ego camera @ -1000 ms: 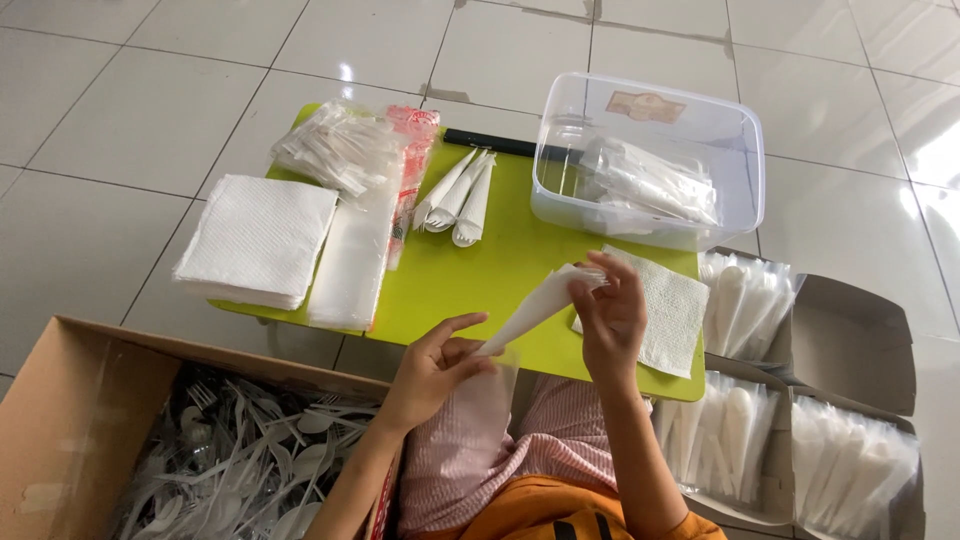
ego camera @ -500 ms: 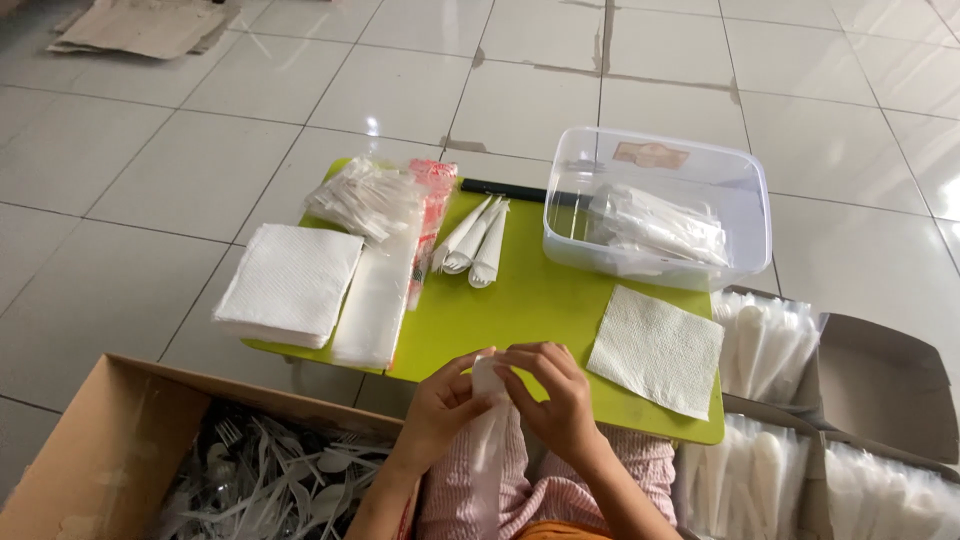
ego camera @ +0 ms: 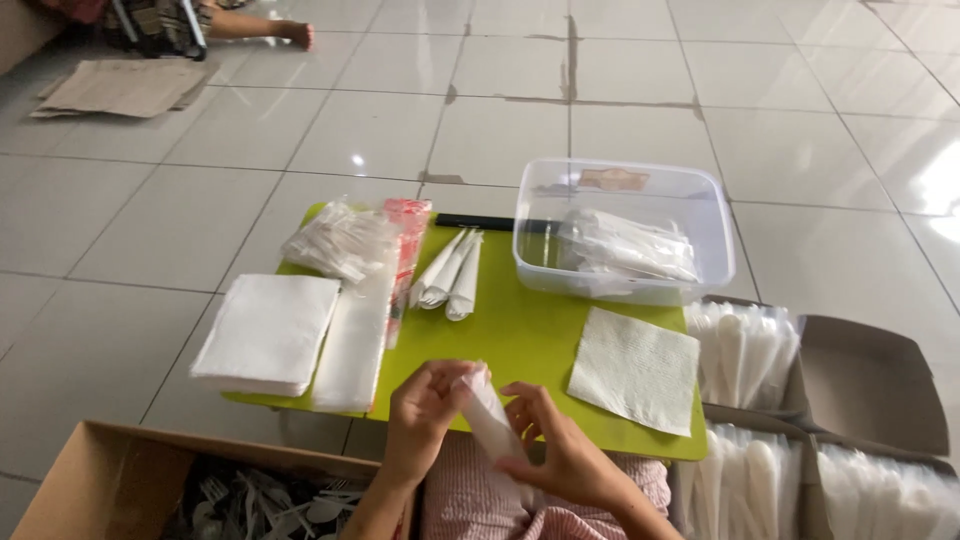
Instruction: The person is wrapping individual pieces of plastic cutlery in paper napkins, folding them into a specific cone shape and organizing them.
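Note:
Both hands hold a rolled white napkin over my lap, at the near edge of a lime-green board. My left hand grips its upper end. My right hand pinches its lower part. One flat white napkin lies on the board to the right. Three rolled napkin bundles lie at the board's middle back.
A stack of white napkins and a clear bag of plastic cutlery sit on the board's left. A clear plastic tub holds wrapped bundles. A cardboard box of plastic forks stands at lower left, and boxes of wrapped spoons at the right. Another person's foot shows at top left.
The hands drew the napkin back from the board toward my lap and rolled it tighter. The camera tilted up, showing more floor.

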